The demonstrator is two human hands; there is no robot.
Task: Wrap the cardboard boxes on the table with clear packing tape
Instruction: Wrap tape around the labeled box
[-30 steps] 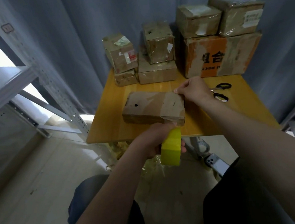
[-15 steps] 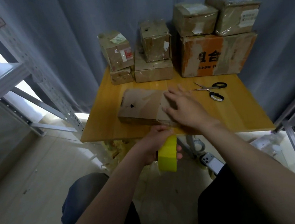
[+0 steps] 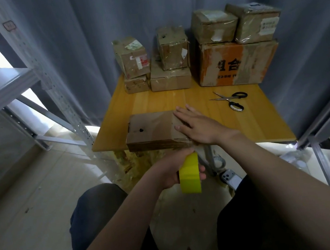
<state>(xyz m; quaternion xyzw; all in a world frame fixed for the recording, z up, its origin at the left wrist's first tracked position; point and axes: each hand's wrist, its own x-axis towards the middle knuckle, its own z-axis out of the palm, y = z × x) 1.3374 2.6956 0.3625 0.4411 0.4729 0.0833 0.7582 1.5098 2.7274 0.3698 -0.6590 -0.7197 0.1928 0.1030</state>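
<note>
Faced a grey curtain [image 3: 88, 51], with a metal rack [image 3: 56, 92] to the left. Sat at a wooden table [image 3: 243, 123]. Had a big box [image 3: 235, 64], orange-printed, at the back right, with two top boxes [image 3: 213, 25] side by side on it. Had a middle stack [image 3: 173, 61] and a left stack [image 3: 133, 66] beside it, each one box on another. Had the flat box [image 3: 152, 128] at the table's near edge, with glossy tape across its right end. Pressed the right hand [image 3: 199, 126] palm down on that end, fingers straight and slightly spread. Gripped the yellow roll [image 3: 190, 173] in the left hand [image 3: 171, 169], fingers curled round it, just below the table edge under the flat box's near right corner. Had open scissors [image 3: 231, 100] lying right of the flat box, apart from it. Had a phone [image 3: 229, 177] low beside the right knee.
</note>
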